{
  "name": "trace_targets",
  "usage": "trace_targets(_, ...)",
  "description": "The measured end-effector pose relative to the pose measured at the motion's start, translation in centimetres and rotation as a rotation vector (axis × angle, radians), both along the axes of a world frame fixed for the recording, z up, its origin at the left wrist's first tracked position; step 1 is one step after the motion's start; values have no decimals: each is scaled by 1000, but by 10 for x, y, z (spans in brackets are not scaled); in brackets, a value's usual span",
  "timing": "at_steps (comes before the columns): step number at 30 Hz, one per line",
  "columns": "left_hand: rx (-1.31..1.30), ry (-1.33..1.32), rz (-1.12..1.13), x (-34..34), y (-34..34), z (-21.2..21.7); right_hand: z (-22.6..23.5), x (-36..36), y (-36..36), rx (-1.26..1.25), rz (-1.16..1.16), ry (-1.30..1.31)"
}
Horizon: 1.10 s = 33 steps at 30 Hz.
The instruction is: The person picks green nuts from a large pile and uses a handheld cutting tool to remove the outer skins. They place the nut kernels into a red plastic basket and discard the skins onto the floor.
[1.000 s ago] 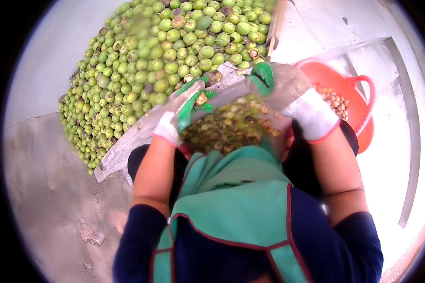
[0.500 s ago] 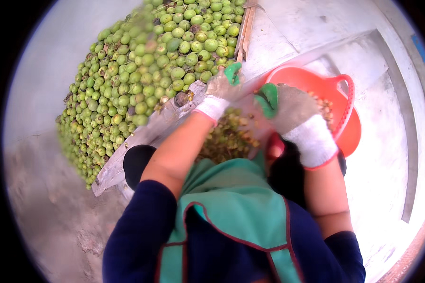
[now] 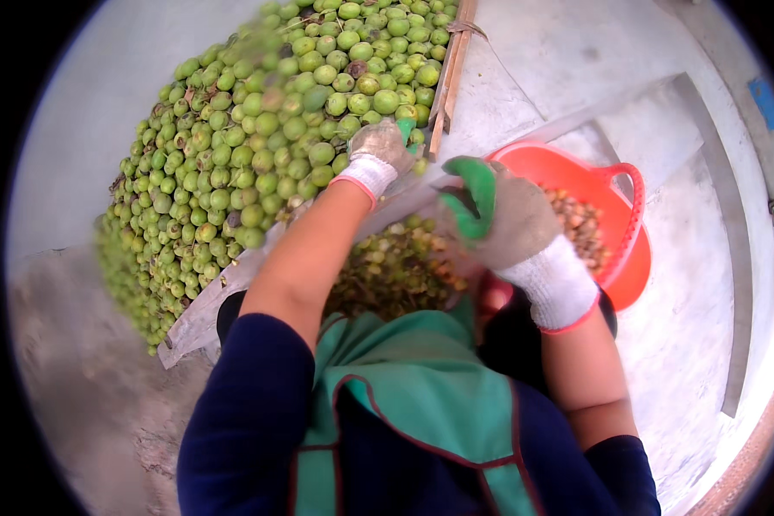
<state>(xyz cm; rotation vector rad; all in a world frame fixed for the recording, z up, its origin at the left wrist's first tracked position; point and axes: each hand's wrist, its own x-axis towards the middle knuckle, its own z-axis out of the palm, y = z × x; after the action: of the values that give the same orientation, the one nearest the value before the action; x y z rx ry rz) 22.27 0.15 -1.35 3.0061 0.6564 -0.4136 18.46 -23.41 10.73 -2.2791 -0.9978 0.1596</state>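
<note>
My left hand (image 3: 383, 148), in a grey-and-white glove with green fingertips, is at the near right edge of a heap of round green fruits (image 3: 258, 150). Its fingers are bent, and the back of the hand hides what they close on; a small blurred green fruit (image 3: 420, 166) shows just below them. My right hand (image 3: 516, 211), gloved alike, is curled above a pile of cut fruit pieces and husks (image 3: 391, 262) in front of my apron. Its green thumb and forefinger curve toward each other; whatever lies in its grip is hidden.
A red tub (image 3: 632, 279) with a looped handle, holding small brownish pieces (image 3: 580, 228), stands at the right. A wooden board (image 3: 451, 73) edges the heap at its right, and a pale board (image 3: 202, 322) runs along its near side. My green apron (image 3: 421, 378) covers my lap.
My left hand has moved slightly left, against the fruit heap. The right hand has shifted a little left and down, showing more of the pieces in the tub.
</note>
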Motion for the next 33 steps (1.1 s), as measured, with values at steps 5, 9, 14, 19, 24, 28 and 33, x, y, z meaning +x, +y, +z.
trace_targets(5, -1742, -387, 657, -126, 39, 67, -16, -3, 38, 436, 48, 396)
trace_targets(9, -2145, -469, 716, -192, 57, 54, -23, -40, 71, 530, 213, 459)
trace_targets(14, -1625, -807, 973, -218, 49, 58, -35, -62, 110, 435, 123, 199)
trace_targets(19, -1775, -978, 838, -217, 86, 61, -75, -31, 162, 611, -82, 236)
trace_targets(24, -1482, -927, 799, -229, 75, 38, -76, -59, 205, 438, -12, 129)
trace_targets(28, -1606, -906, 774, -242, 71, 41, -93, -43, 210, 470, 190, 936)
trace_targets(33, -2047, -1118, 693, -229, 96, 41, -103, -36, 247, 904, 36, 1758)
